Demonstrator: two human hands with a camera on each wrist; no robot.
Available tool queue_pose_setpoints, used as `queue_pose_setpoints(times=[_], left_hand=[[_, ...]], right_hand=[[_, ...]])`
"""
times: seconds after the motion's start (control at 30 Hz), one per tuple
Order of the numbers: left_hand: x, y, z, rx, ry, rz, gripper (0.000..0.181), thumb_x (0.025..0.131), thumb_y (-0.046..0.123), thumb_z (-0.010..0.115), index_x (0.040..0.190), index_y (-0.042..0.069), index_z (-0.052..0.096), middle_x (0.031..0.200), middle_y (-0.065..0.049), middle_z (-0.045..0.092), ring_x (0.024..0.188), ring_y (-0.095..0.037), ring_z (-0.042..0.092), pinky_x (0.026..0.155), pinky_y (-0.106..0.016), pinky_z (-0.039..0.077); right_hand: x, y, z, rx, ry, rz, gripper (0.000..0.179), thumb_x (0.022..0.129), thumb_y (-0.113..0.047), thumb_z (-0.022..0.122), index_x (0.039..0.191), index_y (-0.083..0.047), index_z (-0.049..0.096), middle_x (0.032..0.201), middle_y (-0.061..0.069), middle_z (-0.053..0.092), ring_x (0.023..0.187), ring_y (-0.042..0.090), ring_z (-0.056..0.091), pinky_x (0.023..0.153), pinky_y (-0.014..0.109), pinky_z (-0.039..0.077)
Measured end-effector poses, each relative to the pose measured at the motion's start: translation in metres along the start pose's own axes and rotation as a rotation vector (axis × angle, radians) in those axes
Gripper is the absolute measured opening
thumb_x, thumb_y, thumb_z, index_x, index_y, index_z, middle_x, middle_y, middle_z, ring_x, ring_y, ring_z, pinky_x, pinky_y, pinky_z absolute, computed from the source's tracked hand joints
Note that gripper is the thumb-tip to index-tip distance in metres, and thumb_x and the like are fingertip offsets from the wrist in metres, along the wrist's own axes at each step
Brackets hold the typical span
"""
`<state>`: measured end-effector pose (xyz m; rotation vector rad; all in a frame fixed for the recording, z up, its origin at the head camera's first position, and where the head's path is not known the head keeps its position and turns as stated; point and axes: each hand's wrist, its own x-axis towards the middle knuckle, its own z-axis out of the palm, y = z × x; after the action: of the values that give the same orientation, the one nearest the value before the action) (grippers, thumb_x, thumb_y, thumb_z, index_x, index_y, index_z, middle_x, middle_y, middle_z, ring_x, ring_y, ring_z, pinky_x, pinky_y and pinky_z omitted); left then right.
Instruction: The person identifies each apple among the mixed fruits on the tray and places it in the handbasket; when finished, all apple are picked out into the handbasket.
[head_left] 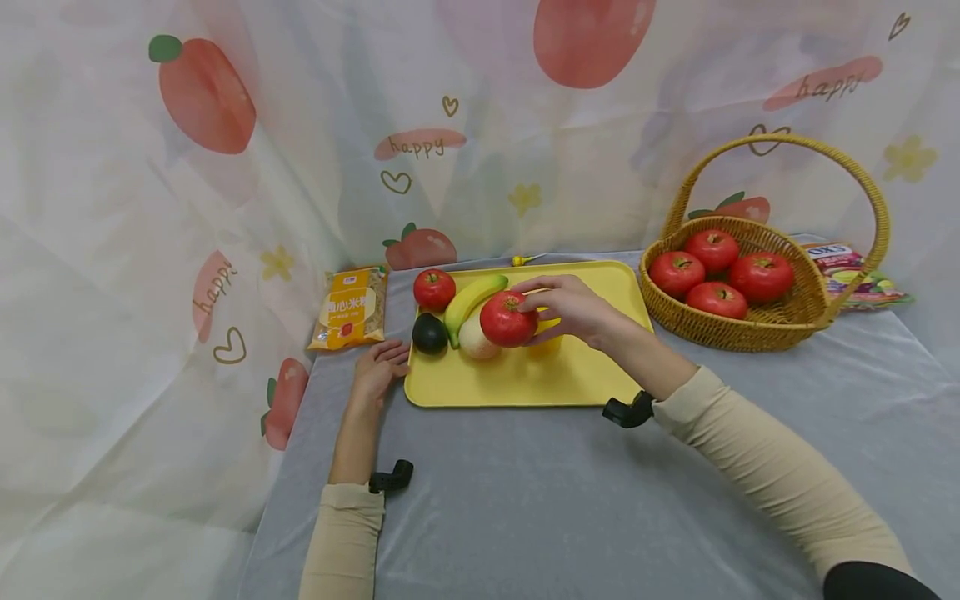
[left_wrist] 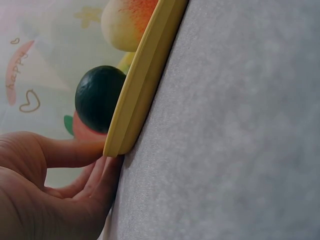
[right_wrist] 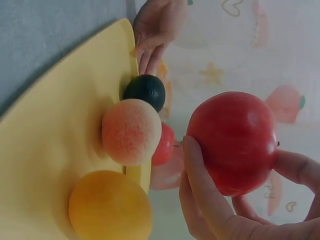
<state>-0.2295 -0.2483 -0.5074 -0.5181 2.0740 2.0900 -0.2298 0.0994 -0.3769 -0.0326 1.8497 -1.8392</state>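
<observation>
Evidently, judging by the head view, the step in hand is the placing or lifting of a red apple (head_left: 501,323) above the yellow tray (head_left: 592,379): the right hand (head_left: 567,308) grips it over the pale peach (head_left: 474,342), with the banana (head_left: 472,302), the avocado (head_left: 430,334) and a second apple (head_left: 434,290) to its left. The left hand (head_left: 377,372) is at the tray's left edge, and the wicker basket (head_left: 723,329), with more red apples (head_left: 762,277) in it, stands at the far right of the counter (head_left: 510,492). In the left wrist view, thumb and fingers pinch the tray's rim, probably to steady it. In the right wrist view, the fingers curl round the held apple, which is raised clear of the peach and a yellow-orange fruit (right_wrist: 110,207); which way it is bound cannot be told. Either way, the next move seems to call for a steady tray and a careful path, since lowering the apple straight down could knock the peach.
</observation>
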Motion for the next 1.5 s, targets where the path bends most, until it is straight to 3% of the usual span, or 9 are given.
queue_pose_setpoints(times=[0.73,1.1,1.5], left_hand=[[0.001,0.0,0.001,0.0,-0.018,0.012,0.062,0.09,-0.019,0.064,0.148,-0.003,0.051,0.146,-0.021,0.06,0.135,-0.03,0.058,0.113,-0.041,0.046],[0.0,0.001,-0.001,-0.009,-0.005,0.013,0.061,0.089,-0.019,0.064,0.147,-0.003,0.051,0.146,-0.022,0.06,0.136,-0.031,0.058,0.113,-0.042,0.046],[0.0,0.001,-0.002,0.001,-0.011,-0.006,0.061,0.091,-0.017,0.063,0.149,-0.002,0.05,0.147,-0.021,0.059,0.137,-0.03,0.057,0.114,-0.041,0.045]], right_hand=[[-0.006,-0.016,-0.039,-0.035,0.051,-0.002,0.053,0.1,-0.011,0.064,0.15,-0.001,0.05,0.162,0.015,0.034,0.136,0.048,0.044,0.098,0.062,0.051],[-0.012,-0.019,-0.056,-0.057,0.054,0.003,0.055,0.102,-0.014,0.063,0.153,-0.001,0.046,0.163,0.016,0.03,0.137,0.049,0.043,0.088,0.051,0.061],[-0.016,-0.024,-0.079,-0.028,0.099,0.002,0.057,0.103,-0.018,0.064,0.154,0.0,0.044,0.16,0.016,0.032,0.135,0.047,0.043,0.097,0.058,0.054]])
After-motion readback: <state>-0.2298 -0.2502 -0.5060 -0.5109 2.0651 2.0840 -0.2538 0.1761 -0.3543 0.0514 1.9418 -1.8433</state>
